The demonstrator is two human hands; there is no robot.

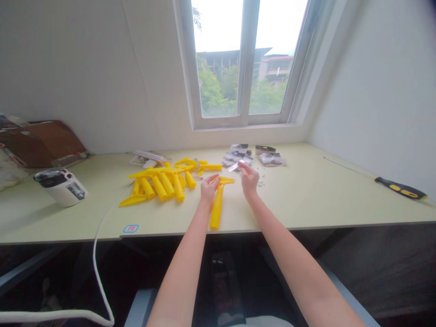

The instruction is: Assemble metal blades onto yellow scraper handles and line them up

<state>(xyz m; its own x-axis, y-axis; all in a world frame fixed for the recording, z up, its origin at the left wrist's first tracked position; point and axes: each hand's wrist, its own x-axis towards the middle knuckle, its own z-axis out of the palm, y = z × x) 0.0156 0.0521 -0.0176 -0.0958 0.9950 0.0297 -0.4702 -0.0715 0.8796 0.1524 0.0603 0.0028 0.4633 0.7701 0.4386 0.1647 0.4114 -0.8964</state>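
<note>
- While the left hand [209, 190] sits low over the pale table [306, 204], its fingers are spread open and grip nothing; whether they touch the part below cannot be told.
- Just under them, a yellow plastic T-shaped part [216, 208] lies near the table edge, stem toward the person, apart from the heap, apparently kept within reach of both hands.
- The right hand [249, 180] is raised just beside the left, thumb and fingers closed in a pinch on a small clear packet [235, 166], held off the table, seemingly for handling.
- Small metal screws [260, 181] lie loose just below the right hand, apparently left out to be easy to reach.
- To the left, a heap of yellow plastic parts [163, 184] sits together, apparently gathered in one spot.
- Farther on, printed packets [237, 154] lie by the wall.
- Right side: a screwdriver [400, 187] with a black-and-yellow handle lies alone.
- Left side: a white cable [96, 240], a white-and-black appliance [61, 188] and brown cardboard [51, 144].
- Beyond: a window [238, 59].
</note>
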